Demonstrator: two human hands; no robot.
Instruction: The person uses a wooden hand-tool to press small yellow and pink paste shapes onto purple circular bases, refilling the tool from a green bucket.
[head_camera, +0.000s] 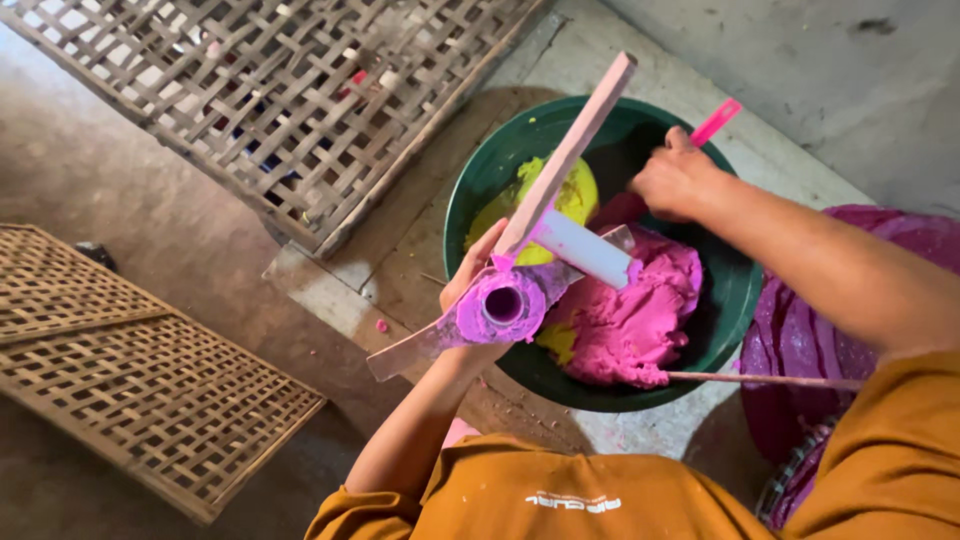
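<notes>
My left hand (468, 282) grips a wooden press (520, 290), a short tube stained pink and fixed across a long flat wooden bar, with its open end facing me. A white cylinder sticks out of its side over the bowl. My right hand (675, 180) reaches into a green bowl (740, 290) and holds a pink plastic scraper (716, 121). The bowl contains a large lump of pink dough (630, 315) and a smaller lump of yellow dough (575, 195).
Two woven bamboo trays (270, 90) (130, 370) lie on the concrete floor to the left. A purple-stained sack or cloth (800, 350) sits at the right of the bowl. A thin stick (770, 380) rests across the bowl's near rim.
</notes>
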